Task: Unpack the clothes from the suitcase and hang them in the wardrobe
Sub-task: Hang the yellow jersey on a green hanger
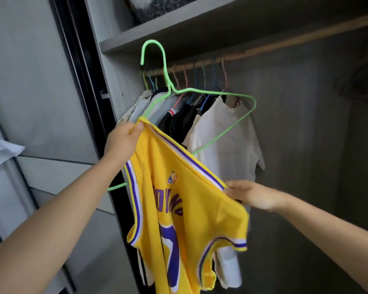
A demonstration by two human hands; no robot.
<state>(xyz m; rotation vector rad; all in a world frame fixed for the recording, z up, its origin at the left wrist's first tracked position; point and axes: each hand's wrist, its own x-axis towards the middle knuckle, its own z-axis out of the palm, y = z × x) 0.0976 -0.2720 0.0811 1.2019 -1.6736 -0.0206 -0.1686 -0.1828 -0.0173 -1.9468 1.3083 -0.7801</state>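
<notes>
A yellow basketball jersey (185,204) with purple and white trim hangs between my hands in front of the open wardrobe. A green wire hanger (200,93) is partly inside it; one arm runs into the jersey's left shoulder, the other arm sticks out bare to the right. My left hand (123,139) pinches the jersey's shoulder strap together with the hanger arm. My right hand (250,194) grips the jersey's other shoulder edge, lower and to the right. The hanger's hook points up, below the wardrobe rail (263,46) and off it.
Several garments on coloured hangers fill the rail's left end, a white T-shirt (227,141) outermost. The rail's right stretch is bare up to an empty hanger (361,66) at far right. A shelf (179,28) lies above; a sliding door frame (81,81) stands left.
</notes>
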